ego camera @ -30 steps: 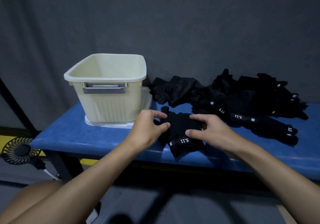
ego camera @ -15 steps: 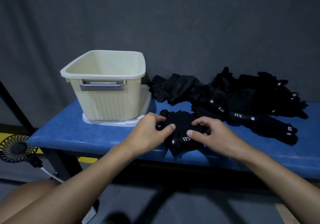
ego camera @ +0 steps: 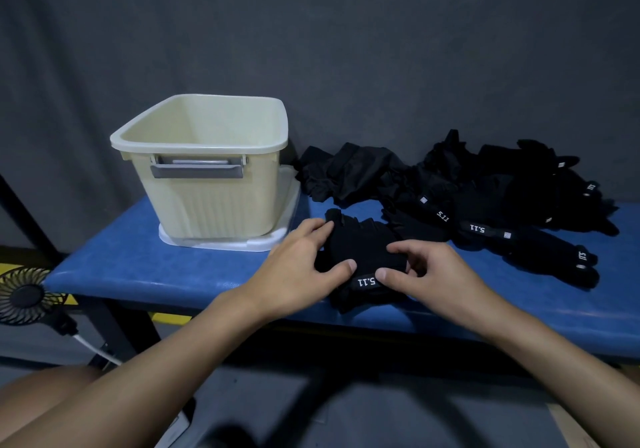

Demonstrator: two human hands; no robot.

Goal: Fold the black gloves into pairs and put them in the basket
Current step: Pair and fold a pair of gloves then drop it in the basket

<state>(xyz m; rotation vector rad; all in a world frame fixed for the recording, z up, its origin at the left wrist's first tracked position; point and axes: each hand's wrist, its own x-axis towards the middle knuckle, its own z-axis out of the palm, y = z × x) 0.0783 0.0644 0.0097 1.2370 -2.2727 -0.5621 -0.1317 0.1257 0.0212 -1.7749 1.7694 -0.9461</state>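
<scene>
- Two hands meet low in the middle of the head view, both on one small bundle of black gloves (ego camera: 360, 250).
- The left hand (ego camera: 301, 267) holds the bundle's left side. Its thumb is at the front and its fingers bend over the far edge.
- The right hand (ego camera: 426, 274) holds the right side. Its thumb presses next to the white "5.11" band, and its fingers curl on top. I think both hands squeeze like this so the fold does not pop open.
- The bundle lies on the blue bench (ego camera: 138, 264), near the front edge. It is not in the basket yet.
- The cream basket (ego camera: 207, 184) stands left of the middle on a white tray (ego camera: 277, 240), just beside the hands. It sits close, so the trip over should be short. I cannot see its bottom.
- A pile of loose gloves (ego camera: 485, 198) fills the right side of the bench, so lots of folding is left, I think.
- A small black fan (ego camera: 24, 295) sits at the left edge, below the bench.
</scene>
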